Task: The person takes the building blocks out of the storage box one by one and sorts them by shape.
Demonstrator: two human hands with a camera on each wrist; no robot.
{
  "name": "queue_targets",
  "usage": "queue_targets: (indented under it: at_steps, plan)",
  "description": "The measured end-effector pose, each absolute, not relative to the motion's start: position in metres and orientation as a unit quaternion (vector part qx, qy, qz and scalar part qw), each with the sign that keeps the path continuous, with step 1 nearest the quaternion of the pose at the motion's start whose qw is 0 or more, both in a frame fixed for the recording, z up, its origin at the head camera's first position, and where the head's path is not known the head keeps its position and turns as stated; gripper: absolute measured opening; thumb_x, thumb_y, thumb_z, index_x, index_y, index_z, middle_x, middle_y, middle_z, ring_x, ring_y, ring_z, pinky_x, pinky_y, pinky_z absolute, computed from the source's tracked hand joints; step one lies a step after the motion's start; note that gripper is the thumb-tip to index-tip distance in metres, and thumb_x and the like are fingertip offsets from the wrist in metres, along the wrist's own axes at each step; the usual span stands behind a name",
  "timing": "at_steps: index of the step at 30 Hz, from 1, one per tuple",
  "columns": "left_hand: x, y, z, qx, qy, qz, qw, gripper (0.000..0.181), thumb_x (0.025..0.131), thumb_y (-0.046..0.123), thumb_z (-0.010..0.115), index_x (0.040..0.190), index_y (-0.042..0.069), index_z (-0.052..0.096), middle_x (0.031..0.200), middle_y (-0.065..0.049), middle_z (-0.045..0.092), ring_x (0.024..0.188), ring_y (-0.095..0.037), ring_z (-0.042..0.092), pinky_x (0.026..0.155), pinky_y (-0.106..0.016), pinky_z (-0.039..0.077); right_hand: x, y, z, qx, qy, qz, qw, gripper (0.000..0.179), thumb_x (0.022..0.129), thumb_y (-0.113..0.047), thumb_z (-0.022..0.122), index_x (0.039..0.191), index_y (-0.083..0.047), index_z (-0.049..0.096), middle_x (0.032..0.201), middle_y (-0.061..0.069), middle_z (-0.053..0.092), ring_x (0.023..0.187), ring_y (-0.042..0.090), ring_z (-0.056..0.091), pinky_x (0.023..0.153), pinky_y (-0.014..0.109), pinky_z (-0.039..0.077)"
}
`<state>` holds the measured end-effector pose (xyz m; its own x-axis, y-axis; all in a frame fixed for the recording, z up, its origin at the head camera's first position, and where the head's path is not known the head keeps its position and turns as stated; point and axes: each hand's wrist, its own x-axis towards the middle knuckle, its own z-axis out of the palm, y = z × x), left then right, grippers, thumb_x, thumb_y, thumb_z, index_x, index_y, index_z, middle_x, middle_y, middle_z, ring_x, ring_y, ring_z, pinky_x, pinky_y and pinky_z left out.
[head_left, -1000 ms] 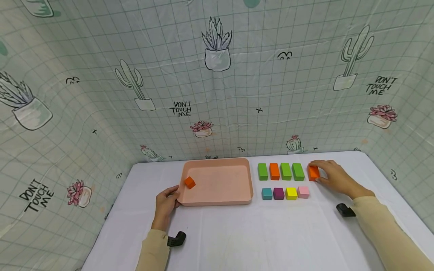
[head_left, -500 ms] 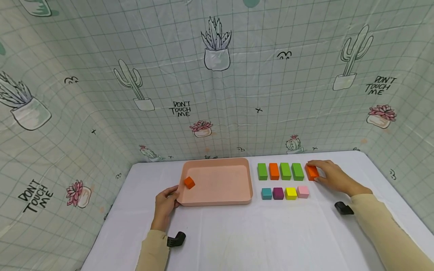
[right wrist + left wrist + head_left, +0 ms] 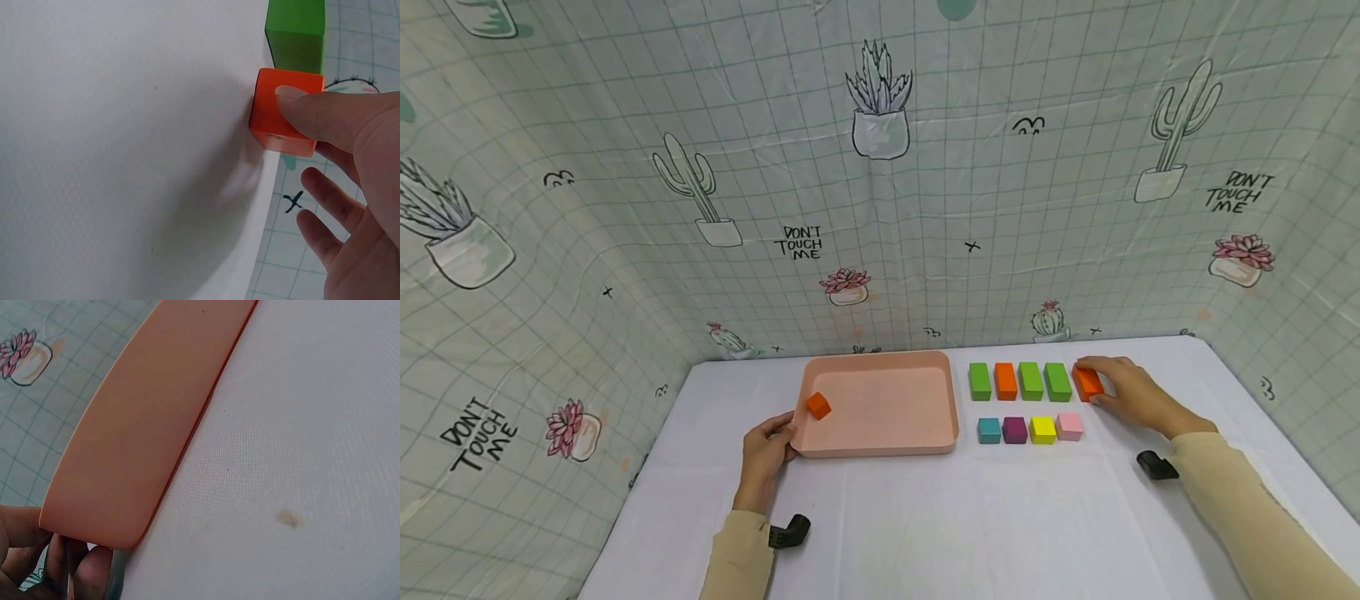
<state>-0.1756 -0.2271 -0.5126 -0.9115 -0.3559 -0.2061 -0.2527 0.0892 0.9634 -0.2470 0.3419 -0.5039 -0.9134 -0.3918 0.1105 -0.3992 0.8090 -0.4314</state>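
Note:
At the right end of the back row, my right hand [image 3: 1131, 393] pinches an orange rectangular block [image 3: 1086, 384]. In the right wrist view, the thumb [image 3: 312, 115] presses the orange block's [image 3: 267, 103] near end, with a green block [image 3: 297, 37] just beyond. My left hand [image 3: 763, 457] holds the left front corner of a shallow pink tray [image 3: 887, 408]. The left wrist view has its fingers [image 3: 94, 575] at the end of the tray's wall [image 3: 131, 437], some tucked below. Inside the tray, near its left side, lies an orange cube [image 3: 818, 406].
Left of the held block, the back row has green blocks [image 3: 1031, 381] and another orange block [image 3: 1006, 381]. In front are teal [image 3: 989, 431], purple [image 3: 1015, 430], yellow [image 3: 1042, 430] and pink [image 3: 1070, 427] cubes. Behind the white table [image 3: 910, 525] rises a patterned cloth [image 3: 940, 200].
My right hand has shifted the orange block slightly left, toward the nearest green block, and the block has turned a little. My left hand stays at the tray corner.

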Motion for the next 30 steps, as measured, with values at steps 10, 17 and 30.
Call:
queue_targets:
  at_steps: [10, 17, 30]
  plan:
    - [-0.1756, -0.2277, -0.5135, 0.206, -0.738, -0.641, 0.040, 0.032, 0.103, 0.000, 0.060, 0.133, -0.012, 0.065, 0.097, -0.009, 0.062, 0.066, -0.008, 0.056, 0.057, -0.018, 0.050, -0.2468, 0.3397, -0.5051, 0.210, -0.951, 0.224, 0.018, 0.058, 0.090, 0.003, 0.079, 0.143, 0.008, 0.055, 0.141, 0.032, 0.058, 0.122, 0.051, 0.052, 0.106, 0.071, 0.043]
    - [-0.1752, -0.2282, -0.5150, 0.203, -0.735, -0.646, 0.041, 0.032, 0.103, -0.001, 0.060, 0.133, -0.012, 0.065, 0.095, -0.007, 0.060, 0.065, -0.007, 0.056, 0.056, -0.018, 0.049, -0.2462, 0.3386, -0.5071, 0.202, -0.953, 0.223, 0.018, 0.060, 0.090, 0.001, 0.080, 0.144, 0.008, 0.055, 0.143, 0.032, 0.057, 0.124, 0.051, 0.051, 0.108, 0.070, 0.042]
    - [-0.1768, -0.2279, -0.5170, 0.203, -0.735, -0.645, 0.049, 0.032, 0.103, -0.002, 0.060, 0.132, -0.013, 0.065, 0.094, -0.008, 0.061, 0.062, -0.006, 0.054, 0.055, -0.017, 0.048, -0.2453, 0.3366, -0.5013, 0.189, -0.957, 0.219, 0.003, 0.067, 0.089, -0.002, 0.083, 0.147, 0.010, 0.051, 0.144, 0.033, 0.055, 0.125, 0.052, 0.049, 0.108, 0.071, 0.041]
